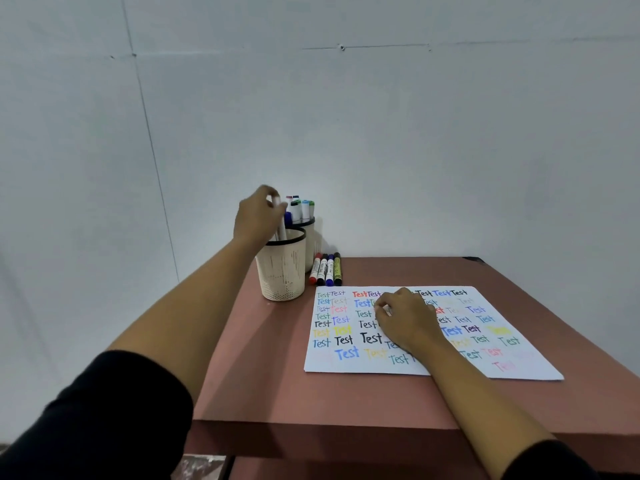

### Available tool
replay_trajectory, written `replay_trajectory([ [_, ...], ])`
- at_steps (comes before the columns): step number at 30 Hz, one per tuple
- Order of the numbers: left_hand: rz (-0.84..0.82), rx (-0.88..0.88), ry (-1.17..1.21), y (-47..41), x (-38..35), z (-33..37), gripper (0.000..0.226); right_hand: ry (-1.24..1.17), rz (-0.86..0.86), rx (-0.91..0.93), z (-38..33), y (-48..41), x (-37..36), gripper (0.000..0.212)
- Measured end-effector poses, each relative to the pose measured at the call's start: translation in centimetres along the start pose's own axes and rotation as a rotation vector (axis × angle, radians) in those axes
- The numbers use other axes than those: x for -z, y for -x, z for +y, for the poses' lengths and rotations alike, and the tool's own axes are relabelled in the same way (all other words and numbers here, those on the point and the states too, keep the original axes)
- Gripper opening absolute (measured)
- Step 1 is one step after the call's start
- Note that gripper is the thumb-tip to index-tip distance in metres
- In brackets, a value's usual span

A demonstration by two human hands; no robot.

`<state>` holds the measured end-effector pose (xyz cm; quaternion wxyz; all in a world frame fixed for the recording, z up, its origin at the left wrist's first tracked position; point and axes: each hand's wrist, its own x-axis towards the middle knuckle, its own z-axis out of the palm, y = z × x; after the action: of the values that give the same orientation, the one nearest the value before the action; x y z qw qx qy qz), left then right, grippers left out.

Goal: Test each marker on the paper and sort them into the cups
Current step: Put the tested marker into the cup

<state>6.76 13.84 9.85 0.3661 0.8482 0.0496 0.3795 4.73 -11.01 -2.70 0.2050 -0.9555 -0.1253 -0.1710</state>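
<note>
Soft, cool, dimmish light. Rear cream black-rimmed plastic cup drops a faint shadow rightward on the grey-white wall; I read the source as left. Dark band under the reddish-brown counter lip. Left hand fingers and the white marker they pinch are motion-blurred. Wall seams bow at left edge.

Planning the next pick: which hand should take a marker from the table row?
Right hand, likely: rests on the paper near the row; the left hand grips a marker at the cup.

Pale grey panelled wall with thin seams, reddish-brown table, evenly dim light
</note>
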Motion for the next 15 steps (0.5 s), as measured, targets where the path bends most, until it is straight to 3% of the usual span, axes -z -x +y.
replay_trajectory([
  [5,-0.087,-0.053,-0.128,0.1,-0.6,-0.4,0.031,-0.003,0.0,-0.006,0.0,-0.1,-0.1,0.025],
  [9,-0.044,-0.113,-0.122,0.0,-0.3,0.5,0.033,-0.013,0.003,-0.005,0.1,-0.1,-0.1,0.025],
  [15,0.011,-0.352,-0.091,3.8,-1.5,2.2,0.022,-0.008,-0.004,0.008,0.0,0.0,0.0,0.026],
])
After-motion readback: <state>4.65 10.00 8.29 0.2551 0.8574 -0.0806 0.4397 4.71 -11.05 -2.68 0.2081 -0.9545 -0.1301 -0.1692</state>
